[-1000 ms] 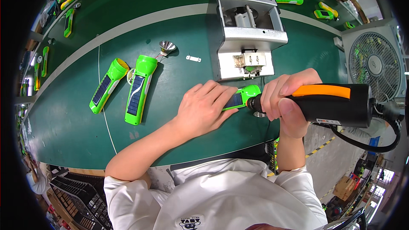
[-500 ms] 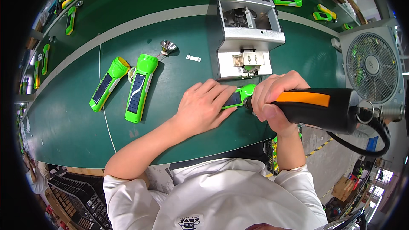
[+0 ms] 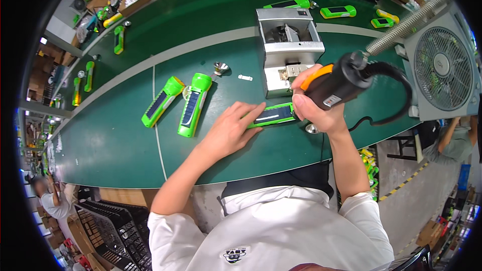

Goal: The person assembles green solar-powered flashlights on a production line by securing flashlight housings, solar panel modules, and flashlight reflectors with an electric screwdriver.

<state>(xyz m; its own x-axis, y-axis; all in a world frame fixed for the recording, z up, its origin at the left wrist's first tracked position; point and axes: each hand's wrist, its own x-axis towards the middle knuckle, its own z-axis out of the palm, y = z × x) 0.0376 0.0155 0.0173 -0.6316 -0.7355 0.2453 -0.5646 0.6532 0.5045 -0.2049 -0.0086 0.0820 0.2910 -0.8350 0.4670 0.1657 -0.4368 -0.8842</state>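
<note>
My left hand (image 3: 230, 129) is closed around the left end of a green flashlight (image 3: 273, 114), pressing it to the table with its dark solar panel up. In my right hand (image 3: 321, 111) is a black electric screwdriver (image 3: 337, 86) with an orange lever. Its tip is hidden behind my fingers, near the flashlight's right end. A shiny reflector (image 3: 312, 129) shows just below that hand. Two more green flashlights, one (image 3: 163, 101) with yellow edges and another (image 3: 195, 105) beside it, lie to the left. Near them are a loose reflector (image 3: 221, 68) and a small white strip (image 3: 245, 77).
A silver metal machine (image 3: 291, 47) stands just beyond my hands. A coiled spring (image 3: 406, 22) and a black cable (image 3: 401, 78) run from the screwdriver. At right is a grey fan (image 3: 442, 65). Flashlights (image 3: 338, 12) lie on the far belt; black crates (image 3: 118, 228) stand below left.
The view has shifted. The screwdriver has swung from lying sideways to more upright. My left hand sits nearer the flashlight's left end, showing more of its panel, and a reflector shows below my right hand.
</note>
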